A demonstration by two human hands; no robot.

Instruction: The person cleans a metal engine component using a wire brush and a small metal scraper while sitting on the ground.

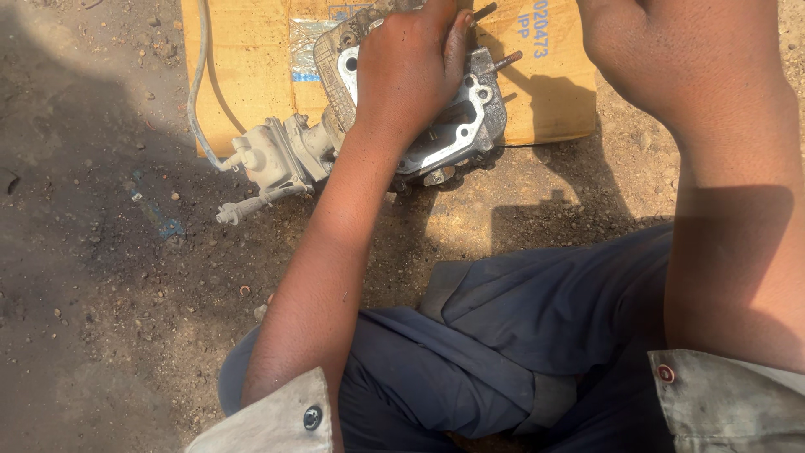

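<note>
- Dusty, gravelly ground (101,277) fills the view, with a flattened sheet of brown cardboard (251,75) laid on it at the top.
- On the cardboard's near edge lies a grey metal engine part (470,126), a finned casting with a pale carburettor (272,159) attached at its left end; it lies straight ahead of the person, beyond the knees in dark blue trousers (520,352).
- Its long axis runs from lower left to upper right, where two studs (503,60) stick out.
- Left hand (411,71) is directly on it, palm pressed down over the middle, fingers curled over the far side.
- Right hand (646,50) hovers apart to the right, above the cardboard's corner; whether its fingers are spread or closed I cannot tell, as they leave the view.
- A pale hose (197,84) curves away from the carburettor across the cardboard.
</note>
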